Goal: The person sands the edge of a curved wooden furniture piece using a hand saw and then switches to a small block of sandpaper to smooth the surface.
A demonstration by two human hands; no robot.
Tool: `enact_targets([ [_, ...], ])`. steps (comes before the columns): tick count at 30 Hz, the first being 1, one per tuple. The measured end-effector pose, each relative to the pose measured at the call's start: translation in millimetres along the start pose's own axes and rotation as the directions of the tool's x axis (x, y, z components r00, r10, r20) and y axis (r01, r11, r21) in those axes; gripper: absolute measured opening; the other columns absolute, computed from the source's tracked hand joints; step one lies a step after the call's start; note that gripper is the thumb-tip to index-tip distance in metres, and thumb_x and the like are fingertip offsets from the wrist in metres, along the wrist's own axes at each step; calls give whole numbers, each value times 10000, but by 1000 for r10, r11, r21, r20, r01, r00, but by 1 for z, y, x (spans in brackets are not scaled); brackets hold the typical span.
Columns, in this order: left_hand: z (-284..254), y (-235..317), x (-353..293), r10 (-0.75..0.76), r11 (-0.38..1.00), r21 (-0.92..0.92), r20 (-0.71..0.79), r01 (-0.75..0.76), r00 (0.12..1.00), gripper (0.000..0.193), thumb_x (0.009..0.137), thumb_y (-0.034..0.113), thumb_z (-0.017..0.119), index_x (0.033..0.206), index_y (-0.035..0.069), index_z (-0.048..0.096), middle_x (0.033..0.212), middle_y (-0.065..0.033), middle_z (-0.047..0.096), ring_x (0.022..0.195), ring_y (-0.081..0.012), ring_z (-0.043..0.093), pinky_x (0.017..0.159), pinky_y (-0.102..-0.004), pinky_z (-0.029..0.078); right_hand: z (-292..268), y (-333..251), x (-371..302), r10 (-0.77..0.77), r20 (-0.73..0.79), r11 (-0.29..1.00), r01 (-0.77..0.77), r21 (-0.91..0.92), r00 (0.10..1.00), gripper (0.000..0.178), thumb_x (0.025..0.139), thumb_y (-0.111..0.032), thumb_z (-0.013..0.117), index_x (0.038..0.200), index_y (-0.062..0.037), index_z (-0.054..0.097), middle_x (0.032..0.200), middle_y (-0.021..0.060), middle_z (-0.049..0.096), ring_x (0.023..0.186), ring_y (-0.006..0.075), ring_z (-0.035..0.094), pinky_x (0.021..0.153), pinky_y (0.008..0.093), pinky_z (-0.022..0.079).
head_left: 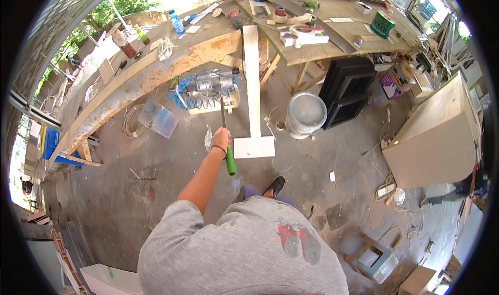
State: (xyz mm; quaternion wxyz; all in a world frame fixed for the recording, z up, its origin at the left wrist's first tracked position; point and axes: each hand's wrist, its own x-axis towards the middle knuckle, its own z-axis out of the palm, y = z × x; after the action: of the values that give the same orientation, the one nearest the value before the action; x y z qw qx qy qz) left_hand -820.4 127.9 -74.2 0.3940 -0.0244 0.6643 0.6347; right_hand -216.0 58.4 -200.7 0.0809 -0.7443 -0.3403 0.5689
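My left hand [222, 138] is stretched out in front of me, closed around a long tool [230, 164] with a green grip and a dark shaft. The green end points back toward me and the shaft reaches toward a small air compressor [210, 85] with a blue coiled hose on the floor. Just right of the hand lies a white T-shaped board [252, 87], its long strip leaning up to the workbench and its square end on the concrete. My right hand is out of sight. My dark shoe [275, 184] shows below.
A long wooden workbench [150, 71] with bottles, tape rolls and scraps curves across the top. A metal bucket [305, 114], a clear plastic box [158, 118], a black cabinet [345, 90] and a big beige panel box [442, 134] stand around. Cables litter the floor.
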Motion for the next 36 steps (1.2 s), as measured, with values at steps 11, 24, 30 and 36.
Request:
enact_targets([
  [11, 67, 171, 237, 483, 597, 762, -89, -253, 871, 366, 776, 250, 617, 1039, -4, 620, 973, -241, 680, 966, -393, 646, 843, -435, 499, 8, -186, 80, 28, -144, 943, 22, 333, 989, 395, 948, -229, 530, 1327, -122, 511, 867, 65, 641, 608, 164, 584, 446, 287, 420],
  [24, 64, 299, 556, 680, 333, 938, -169, -95, 713, 472, 741, 295, 675, 1082, -31, 663, 1082, -256, 670, 1033, -403, 641, 929, -459, 497, 47, -221, 70, 233, -150, 896, -153, 416, 961, 405, 885, -167, 548, 1279, -75, 550, 824, 103, 663, 606, 202, 644, 458, 346, 488],
  [30, 90, 323, 568, 714, 353, 932, -211, -83, 668, 368, 794, 167, 588, 1094, -39, 646, 1071, -247, 671, 1026, -402, 638, 900, -461, 500, 69, -325, 18, 184, -330, 976, -134, 170, 926, 387, 881, -140, 555, 1256, -47, 573, 795, 118, 672, 614, 201, 650, 450, 347, 493],
  [36, 92, 334, 556, 503, 167, 979, 21, -121, 864, 432, 834, 162, 572, 1213, -42, 601, 1259, -267, 572, 1192, -374, 545, 1010, -425, 438, 65, -344, 50, -48, -288, 993, 14, -117, 956, 447, 846, -132, 570, 1270, 9, 572, 804, 136, 691, 583, 196, 650, 505, 322, 508],
])
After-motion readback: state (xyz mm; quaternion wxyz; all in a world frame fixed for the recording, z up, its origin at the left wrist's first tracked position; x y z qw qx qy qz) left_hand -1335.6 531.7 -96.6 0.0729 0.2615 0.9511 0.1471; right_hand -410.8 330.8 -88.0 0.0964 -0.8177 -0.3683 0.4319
